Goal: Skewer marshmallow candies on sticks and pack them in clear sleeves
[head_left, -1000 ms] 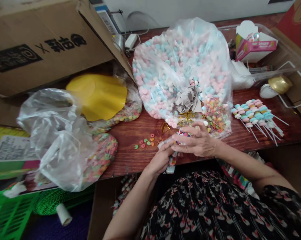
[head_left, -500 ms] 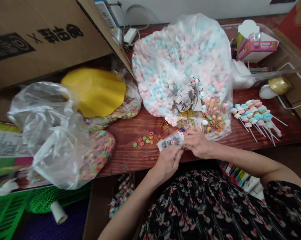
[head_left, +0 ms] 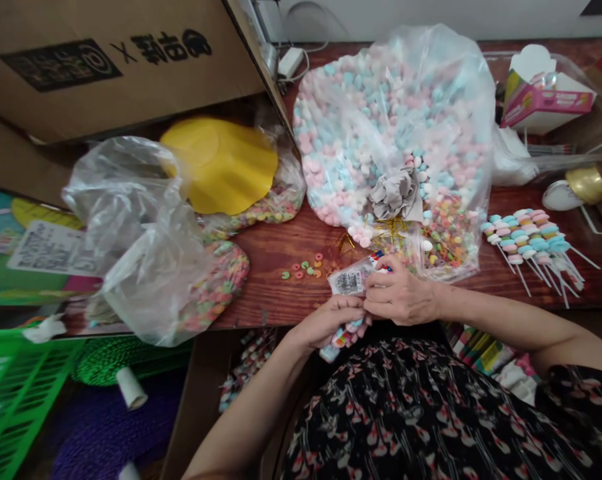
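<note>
Head camera gave me both hands close together at the front edge of a wooden table. The left hand was curled closed around the lower part of a clear candy packet, with colourful candy showing below it. The right hand gripped the packet's upper end with its fingers. A big bag of pastel candies lay just beyond, ring candies sat just left of the packet, and candy sticks lay off to the right.
</note>
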A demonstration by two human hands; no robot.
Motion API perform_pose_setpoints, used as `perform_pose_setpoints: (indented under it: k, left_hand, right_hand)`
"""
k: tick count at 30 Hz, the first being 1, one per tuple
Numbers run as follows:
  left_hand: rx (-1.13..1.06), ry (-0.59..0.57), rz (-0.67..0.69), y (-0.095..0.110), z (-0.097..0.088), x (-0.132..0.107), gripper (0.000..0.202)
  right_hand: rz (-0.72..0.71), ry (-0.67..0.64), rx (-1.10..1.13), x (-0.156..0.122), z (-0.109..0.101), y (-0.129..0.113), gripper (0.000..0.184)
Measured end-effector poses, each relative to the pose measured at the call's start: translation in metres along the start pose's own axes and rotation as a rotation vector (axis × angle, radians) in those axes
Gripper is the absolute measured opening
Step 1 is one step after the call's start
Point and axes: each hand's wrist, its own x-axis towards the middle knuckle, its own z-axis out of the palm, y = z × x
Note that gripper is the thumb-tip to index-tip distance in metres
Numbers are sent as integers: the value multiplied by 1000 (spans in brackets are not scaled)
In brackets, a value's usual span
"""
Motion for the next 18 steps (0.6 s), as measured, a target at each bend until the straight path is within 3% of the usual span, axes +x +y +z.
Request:
perform_pose_setpoints:
  k: [2, 6, 9, 12, 15, 18]
  left_hand:
    - [209, 146, 171, -3, -1, -5, 25]
    - [762, 553, 589, -17, -9, -11, 21]
    - [888, 692, 664, -29, -21, -18, 22]
    - [672, 779, 615, -36, -32, -28, 20]
    - [166, 860, 474, -36, -40, -38, 20]
    - [-243, 839, 391, -33, -44, -43, 26]
  right_hand:
    - [97, 15, 20, 9, 9, 0, 20]
    - [300, -52, 92, 31, 35, 3, 15]
    - [346, -168, 281, 51, 42, 21, 16]
    - [363, -260, 396, 74, 35, 55, 14]
    - [458, -305, 35, 94, 30, 85, 18]
    - [299, -423, -278, 107, 37, 99, 18]
